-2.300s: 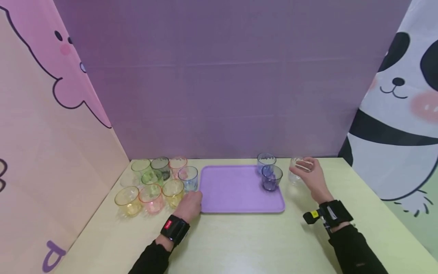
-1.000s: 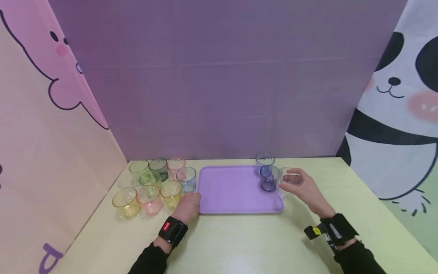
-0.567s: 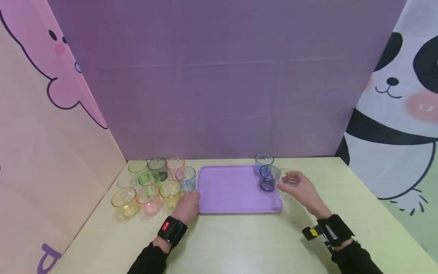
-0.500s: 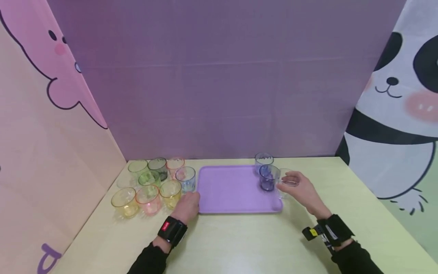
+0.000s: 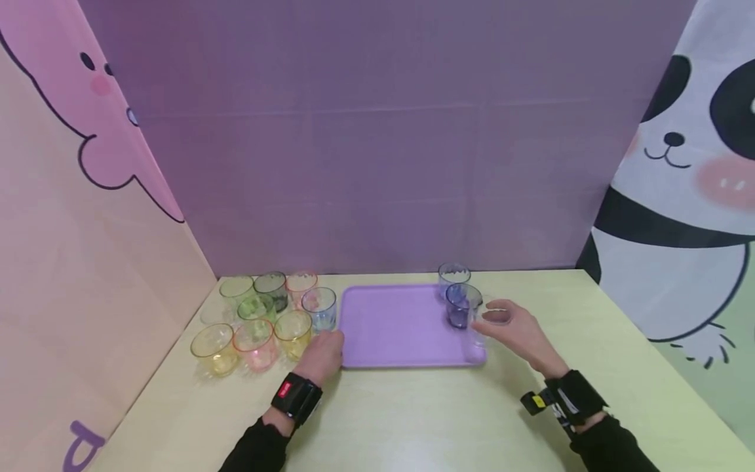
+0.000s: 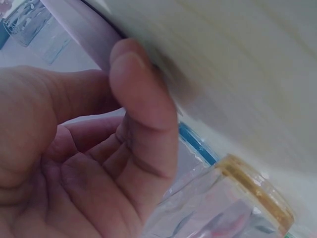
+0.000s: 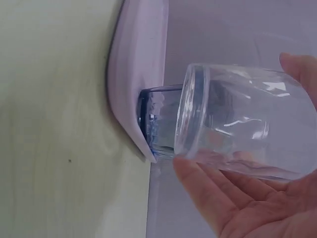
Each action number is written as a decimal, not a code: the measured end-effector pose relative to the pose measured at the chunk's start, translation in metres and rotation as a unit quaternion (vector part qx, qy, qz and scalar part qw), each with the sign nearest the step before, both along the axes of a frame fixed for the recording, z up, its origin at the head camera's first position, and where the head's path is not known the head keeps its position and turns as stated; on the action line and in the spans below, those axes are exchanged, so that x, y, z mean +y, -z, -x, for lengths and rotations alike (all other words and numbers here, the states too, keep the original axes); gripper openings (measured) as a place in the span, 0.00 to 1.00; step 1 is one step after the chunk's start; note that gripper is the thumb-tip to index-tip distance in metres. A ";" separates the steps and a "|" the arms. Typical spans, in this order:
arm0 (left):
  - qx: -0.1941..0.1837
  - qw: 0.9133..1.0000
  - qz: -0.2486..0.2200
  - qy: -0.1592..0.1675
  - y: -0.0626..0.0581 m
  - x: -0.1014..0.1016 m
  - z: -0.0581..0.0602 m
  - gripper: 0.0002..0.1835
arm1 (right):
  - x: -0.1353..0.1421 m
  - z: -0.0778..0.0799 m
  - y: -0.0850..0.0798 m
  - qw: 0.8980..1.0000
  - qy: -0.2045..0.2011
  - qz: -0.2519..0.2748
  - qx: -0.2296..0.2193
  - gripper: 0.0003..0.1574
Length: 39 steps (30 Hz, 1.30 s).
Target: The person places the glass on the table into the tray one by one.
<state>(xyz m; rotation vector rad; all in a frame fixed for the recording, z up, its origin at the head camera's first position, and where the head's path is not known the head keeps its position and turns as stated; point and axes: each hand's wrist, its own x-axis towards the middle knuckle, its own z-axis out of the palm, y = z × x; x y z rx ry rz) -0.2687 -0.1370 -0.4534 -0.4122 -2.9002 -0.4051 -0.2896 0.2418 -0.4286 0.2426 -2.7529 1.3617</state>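
My left hand (image 5: pixel 321 357) pinches the left edge of the purple tray (image 5: pixel 395 328) near its front corner; thumb and finger close on that rim in the left wrist view. A clear drinking glass (image 7: pixel 247 124) is held upright in my right hand (image 5: pixel 513 331), thumb on one side and fingers along the other. Its thick base hangs close over the tray's right edge, beside a dark purple glass (image 5: pixel 460 311) that stands on the tray. Behind that, a pale blue glass (image 5: pixel 453 278) stands at the tray's far right corner.
Left of the tray several coloured glasses stand close together, including a yellow glass (image 5: pixel 293 334), a pink glass (image 5: pixel 256 347), a green glass (image 5: pixel 256 307) and a blue glass (image 5: pixel 320 308). A purple backdrop (image 5: pixel 383 164) rises behind the table (image 5: pixel 413 419).
My right hand has carried the clear glass left and nearer, from the table right of the tray to the tray's right edge. My left hand stays at the tray's left edge.
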 end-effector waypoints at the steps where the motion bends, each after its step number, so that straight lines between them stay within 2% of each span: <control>1: 0.000 1.000 0.000 0.000 0.000 0.000 0.000 0.06 | -0.001 0.000 0.000 1.000 0.002 -0.008 -0.001 0.48; 6: -0.003 1.000 0.002 0.001 0.002 -0.001 0.000 0.05 | -0.003 -0.003 0.002 0.999 0.002 -0.036 -0.004 0.46; 15: 0.005 1.000 0.000 0.002 0.000 -0.001 -0.002 0.05 | -0.004 -0.005 0.003 0.999 -0.026 -0.044 -0.018 0.47; 21: -0.002 1.000 0.000 0.001 0.000 -0.001 -0.002 0.04 | -0.007 -0.005 0.006 0.997 -0.039 -0.062 -0.010 0.47; 29: -0.003 1.000 0.001 0.005 0.003 -0.001 0.000 0.04 | -0.013 -0.006 0.009 0.994 -0.030 -0.099 0.018 0.46; 39: 0.000 1.000 -0.001 0.003 0.002 -0.001 0.001 0.05 | -0.015 -0.002 0.015 0.992 -0.026 -0.122 0.022 0.49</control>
